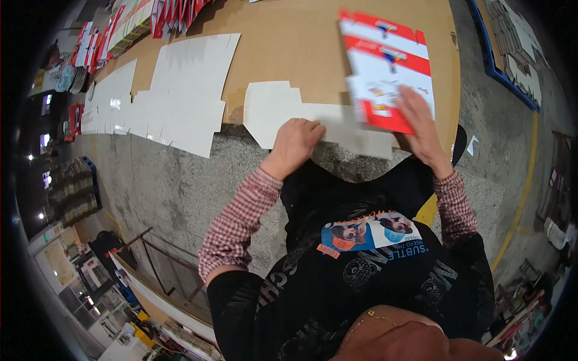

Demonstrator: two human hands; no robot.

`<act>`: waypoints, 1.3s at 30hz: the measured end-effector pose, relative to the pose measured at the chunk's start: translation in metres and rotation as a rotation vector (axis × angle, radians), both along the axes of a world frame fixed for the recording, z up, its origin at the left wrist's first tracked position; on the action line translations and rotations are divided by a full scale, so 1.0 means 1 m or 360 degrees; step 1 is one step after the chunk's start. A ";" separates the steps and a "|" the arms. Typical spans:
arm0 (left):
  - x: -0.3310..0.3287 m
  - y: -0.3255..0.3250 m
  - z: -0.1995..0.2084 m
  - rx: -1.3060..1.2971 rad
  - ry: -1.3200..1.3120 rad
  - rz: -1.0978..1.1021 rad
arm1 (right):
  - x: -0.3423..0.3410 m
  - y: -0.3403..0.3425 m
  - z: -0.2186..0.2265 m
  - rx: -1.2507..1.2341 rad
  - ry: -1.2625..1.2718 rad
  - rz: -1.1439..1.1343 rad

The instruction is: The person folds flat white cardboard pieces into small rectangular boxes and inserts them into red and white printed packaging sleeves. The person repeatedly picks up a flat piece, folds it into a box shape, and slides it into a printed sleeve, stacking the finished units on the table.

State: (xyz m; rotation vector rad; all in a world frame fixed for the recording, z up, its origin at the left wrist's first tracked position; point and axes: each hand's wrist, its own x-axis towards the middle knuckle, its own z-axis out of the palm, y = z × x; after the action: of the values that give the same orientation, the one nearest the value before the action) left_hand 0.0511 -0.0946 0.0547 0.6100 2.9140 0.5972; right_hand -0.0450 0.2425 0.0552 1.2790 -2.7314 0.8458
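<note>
My left hand [295,147] has its fingers curled at the near edge of a pale grey die-cut cardboard sheet [271,103], which overhangs the table's front edge. My right hand [421,129] holds a flat red-and-white printed carton [391,66] by its lower right part. The fingers lie over the printed face, while the thumb is mostly hidden at the lower edge. Motion blurs the carton a little, and it covers the right part of the table near the grey sheet.
The brown cardboard tabletop [283,42] lies in front of me. More grey die-cut sheets [186,84] are spread at its left. Red-and-white folded cartons [174,15] stand at the far left. A blue-edged pallet [503,78] with stacked cardboard is on the floor to the right.
</note>
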 end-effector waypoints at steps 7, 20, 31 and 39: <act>-0.096 -0.013 -0.011 0.0322 -0.0845 -0.0125 | 0.009 -0.011 -0.014 0.0309 0.0190 -0.0095; 0.046 0.013 -0.021 -0.0461 0.0370 0.0117 | -0.008 -0.109 -0.004 -0.0134 -0.0341 0.0548; 0.090 -0.041 -0.024 -0.0162 0.0211 -0.0181 | 0.006 -0.093 -0.022 -0.0132 -0.0296 0.0693; 0.064 0.032 -0.043 0.1899 0.0520 0.2256 | 0.005 -0.094 -0.027 -0.0140 -0.0320 0.0642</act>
State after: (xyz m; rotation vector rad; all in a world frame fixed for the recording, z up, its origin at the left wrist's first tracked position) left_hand 0.1152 -0.0624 0.0118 -1.6532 2.3891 2.4582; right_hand -0.0398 0.1485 0.0284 1.8545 -2.5735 1.1658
